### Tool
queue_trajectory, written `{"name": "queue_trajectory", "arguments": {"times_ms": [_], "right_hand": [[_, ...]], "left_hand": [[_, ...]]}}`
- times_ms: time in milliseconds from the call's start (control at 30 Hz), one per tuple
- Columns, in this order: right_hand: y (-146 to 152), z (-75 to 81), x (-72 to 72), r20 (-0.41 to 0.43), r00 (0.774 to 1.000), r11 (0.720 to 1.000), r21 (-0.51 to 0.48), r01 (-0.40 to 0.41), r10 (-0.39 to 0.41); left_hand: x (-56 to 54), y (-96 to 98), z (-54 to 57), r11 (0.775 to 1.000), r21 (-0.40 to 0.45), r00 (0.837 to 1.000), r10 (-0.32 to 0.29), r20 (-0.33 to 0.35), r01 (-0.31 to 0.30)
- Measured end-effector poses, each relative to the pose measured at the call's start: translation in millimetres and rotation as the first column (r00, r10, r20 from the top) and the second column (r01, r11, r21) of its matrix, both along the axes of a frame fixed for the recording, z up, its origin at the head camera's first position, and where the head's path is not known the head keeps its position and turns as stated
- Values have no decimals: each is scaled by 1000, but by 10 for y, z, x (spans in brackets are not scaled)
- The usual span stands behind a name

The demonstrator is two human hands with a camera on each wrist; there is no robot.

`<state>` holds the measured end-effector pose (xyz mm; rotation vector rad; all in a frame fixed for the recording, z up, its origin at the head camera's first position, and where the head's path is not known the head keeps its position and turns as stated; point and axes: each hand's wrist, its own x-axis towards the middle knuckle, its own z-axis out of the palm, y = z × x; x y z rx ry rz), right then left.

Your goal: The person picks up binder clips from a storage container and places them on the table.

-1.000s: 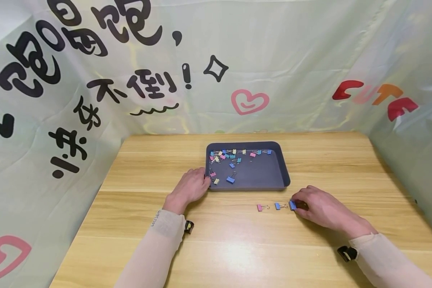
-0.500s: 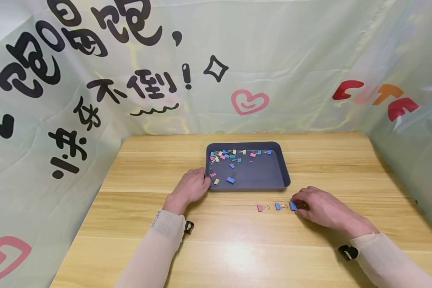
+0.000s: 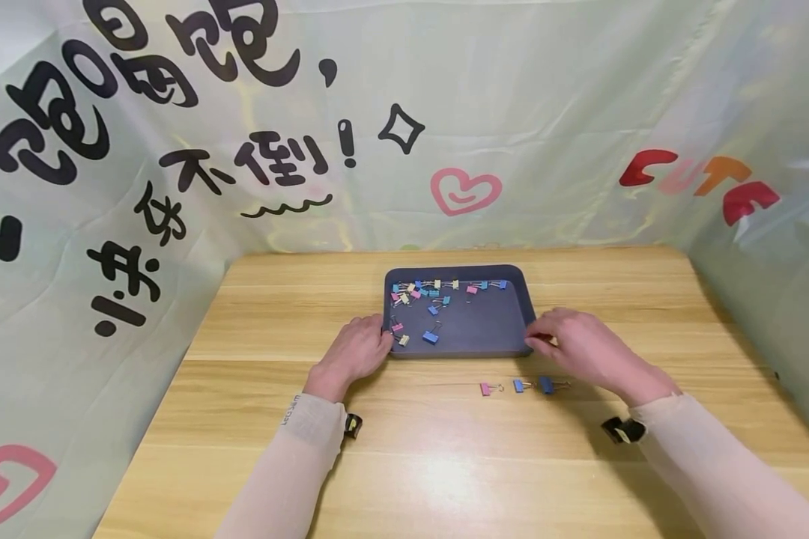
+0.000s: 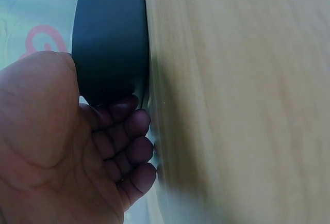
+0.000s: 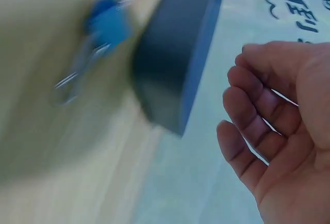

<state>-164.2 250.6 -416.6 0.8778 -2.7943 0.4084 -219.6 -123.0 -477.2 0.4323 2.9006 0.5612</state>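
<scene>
A dark grey tray (image 3: 472,353) on the table holds several small binder clips in pink, blue, teal and cream. My left hand (image 3: 357,348) grips the tray's left side near its front corner. In the left wrist view, the thumb lies along the tray wall (image 4: 111,33) and the fingers curl below it. My right hand (image 3: 576,344) is over the tray's front right corner, fingers loosely bent and holding nothing. In front of the tray lie a pink binder clip (image 3: 486,389), a blue binder clip (image 3: 518,386) and a larger blue binder clip (image 3: 547,385), in a row.
Inside the tray, most clips are bunched along the back and left; a blue clip (image 3: 431,337) lies nearer the front. The wooden table (image 3: 411,449) ends at a printed cloth backdrop (image 3: 546,150) on the back and sides.
My right hand has let go of the larger blue binder clip, leaving it at the row's right end, and has risen toward the tray's right corner. The left hand stays put.
</scene>
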Motion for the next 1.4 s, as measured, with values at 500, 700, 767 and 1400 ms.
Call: {"name": "queue_trajectory", "arguments": {"times_ms": [500,700,767,1400], "right_hand": [[-767,49,-555,83,990,993,24,-116,113],[-979,-43,-687,132,982,987,59,-147,138],[-1031,-80,-718,156,978,986,72,-152,139],[-1267,-338,-835,318,933,973,96,-208,168]], "left_hand": [[-5,-7,8,1000,-1,1000,-2,-5,2],[-8,-12,12,1000,-3,1000,-14,-12,14],[-8,-14,13,1000,-1,1000,-19,-21,19],[-4,-12,21,1000,-1,999,-26,-19,26]]}}
